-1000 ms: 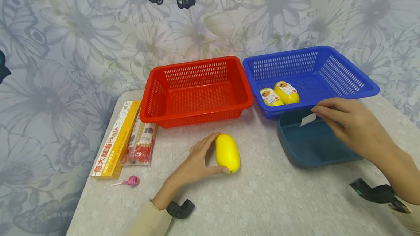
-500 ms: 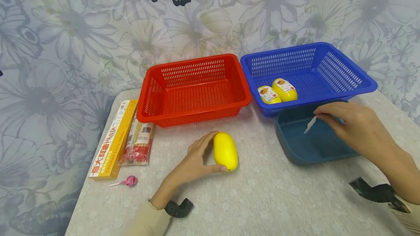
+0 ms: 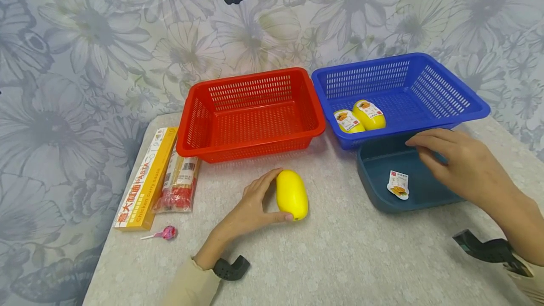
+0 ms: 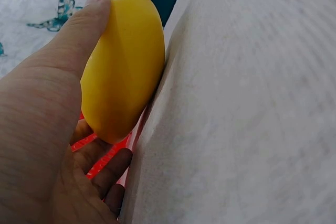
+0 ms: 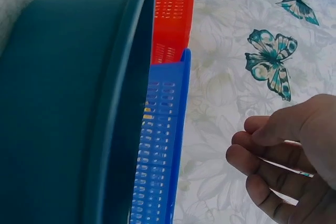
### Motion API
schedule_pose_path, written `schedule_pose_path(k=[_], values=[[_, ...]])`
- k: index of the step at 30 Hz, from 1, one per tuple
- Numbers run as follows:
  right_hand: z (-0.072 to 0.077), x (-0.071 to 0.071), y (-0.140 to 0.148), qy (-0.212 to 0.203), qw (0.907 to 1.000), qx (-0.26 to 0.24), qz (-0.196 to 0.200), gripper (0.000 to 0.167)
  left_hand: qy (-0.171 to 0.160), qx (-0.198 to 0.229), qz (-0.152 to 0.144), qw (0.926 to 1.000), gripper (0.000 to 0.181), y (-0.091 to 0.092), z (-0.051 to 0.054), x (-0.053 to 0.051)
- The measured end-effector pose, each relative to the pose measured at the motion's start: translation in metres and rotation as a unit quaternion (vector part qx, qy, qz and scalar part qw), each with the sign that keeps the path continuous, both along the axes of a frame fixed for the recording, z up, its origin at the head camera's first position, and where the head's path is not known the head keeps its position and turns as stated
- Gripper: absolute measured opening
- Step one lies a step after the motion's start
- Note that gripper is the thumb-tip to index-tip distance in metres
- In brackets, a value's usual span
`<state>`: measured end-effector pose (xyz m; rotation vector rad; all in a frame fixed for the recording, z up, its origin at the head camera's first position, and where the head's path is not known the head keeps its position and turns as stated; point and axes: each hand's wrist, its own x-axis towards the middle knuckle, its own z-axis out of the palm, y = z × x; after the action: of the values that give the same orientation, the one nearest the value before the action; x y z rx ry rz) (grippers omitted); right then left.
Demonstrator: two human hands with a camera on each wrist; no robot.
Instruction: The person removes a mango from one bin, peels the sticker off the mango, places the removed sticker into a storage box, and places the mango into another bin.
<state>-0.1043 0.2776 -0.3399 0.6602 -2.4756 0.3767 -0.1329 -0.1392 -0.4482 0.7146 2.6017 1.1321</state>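
My left hand [image 3: 254,205] holds a smooth yellow mango [image 3: 292,195] on the table, thumb at its stem end and fingers at the far end. The left wrist view shows the same mango [image 4: 126,61] lying against the tabletop. Over the dark teal tray [image 3: 374,192] hovers my right hand [image 3: 461,164], thumb and fingertips close together with nothing visible between them. A small white printed sticker [image 3: 398,185] lies face up inside that tray. In the right wrist view the right hand [image 5: 289,161] has loosely bent fingers, apart from the tray's rim.
A red basket [image 3: 250,148] stands at the back. Beside it, a blue basket [image 3: 433,98] contains two yellow mangoes [image 3: 369,114] with stickers. At left lie a pasta box [image 3: 146,178], a clear packet [image 3: 180,183] and a pink lollipop [image 3: 169,233].
The sticker pinched by my right hand has dropped into the teal tray, and that hand stays above it. My left hand keeps its hold on the mango. The view has shifted slightly.
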Motion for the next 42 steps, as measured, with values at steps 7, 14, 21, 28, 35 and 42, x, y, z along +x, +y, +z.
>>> schedule_pose_path(k=[7, 14, 21, 28, 35, 42], values=[[0.007, -0.011, -0.017, 0.04, 0.9971, -0.025, 0.06, 0.061, 0.008, 0.009, -0.006, 0.9999, 0.108, -0.001, 0.001, -0.002], [0.018, -0.027, -0.036, 0.011, 0.9941, -0.008, 0.108, 0.02, 0.028, 0.014, -0.019, 0.9993, 0.109, 0.002, -0.001, -0.002], [0.026, -0.043, -0.06, -0.042, 0.9924, 0.018, 0.114, 0.024, 0.032, 0.008, -0.033, 0.9989, 0.11, 0.004, -0.003, -0.001], [0.025, -0.054, -0.075, -0.07, 0.9883, 0.031, 0.132, 0.019, 0.036, -0.01, -0.043, 0.9984, 0.111, 0.005, -0.003, 0.0], [0.027, -0.065, -0.085, -0.066, 0.9867, 0.04, 0.143, 0.016, 0.042, -0.016, -0.043, 0.9981, 0.115, 0.002, -0.003, 0.002], [0.025, -0.079, -0.096, -0.067, 0.9851, 0.042, 0.152, 0.015, 0.039, -0.017, -0.037, 0.9984, 0.117, 0.0, 0.0, 0.003]])
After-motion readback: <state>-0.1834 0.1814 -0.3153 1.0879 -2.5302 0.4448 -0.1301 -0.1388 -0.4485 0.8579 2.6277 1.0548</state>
